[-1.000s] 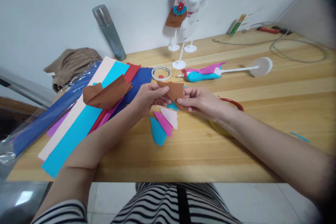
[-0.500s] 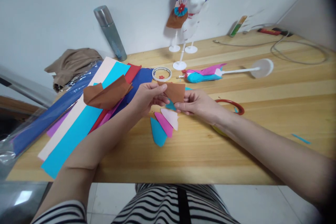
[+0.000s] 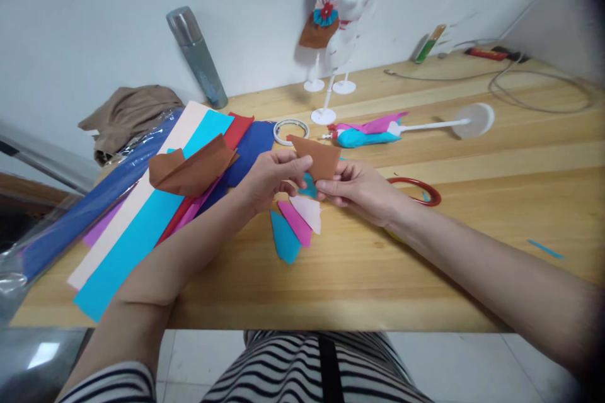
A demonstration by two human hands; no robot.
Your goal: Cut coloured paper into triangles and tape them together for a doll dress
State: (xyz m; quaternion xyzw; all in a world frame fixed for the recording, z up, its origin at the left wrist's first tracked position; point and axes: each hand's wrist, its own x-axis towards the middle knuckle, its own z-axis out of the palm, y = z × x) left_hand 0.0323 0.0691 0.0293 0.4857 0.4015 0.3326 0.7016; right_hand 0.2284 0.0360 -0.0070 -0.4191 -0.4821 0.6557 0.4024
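Observation:
Between both hands, above the table, is a small brown piece of paper (image 3: 320, 157) with slanted sides. My left hand (image 3: 278, 176) pinches its left edge between thumb and fingers. At its lower right corner, my right hand (image 3: 354, 187) grips it with the thumb on top. Just below on the wood lie three petal-shaped paper pieces: blue (image 3: 286, 237), magenta (image 3: 296, 223) and pale pink (image 3: 307, 213). Another blue scrap (image 3: 308, 185) shows partly between my hands. Behind them sits a roll of tape (image 3: 291, 131).
Coloured paper sheets (image 3: 137, 245) and a folded brown sheet (image 3: 191, 170) lie at left. A thermos (image 3: 198, 56) stands behind. White dress forms (image 3: 350, 19) stand at the back; another (image 3: 371, 131) lies on its side. Red-handled scissors (image 3: 432, 194) are partly hidden by my right arm.
The brown piece of paper has tilted and moved slightly right in my hands, and more of its face shows. My left hand has shifted a little to the right with it.

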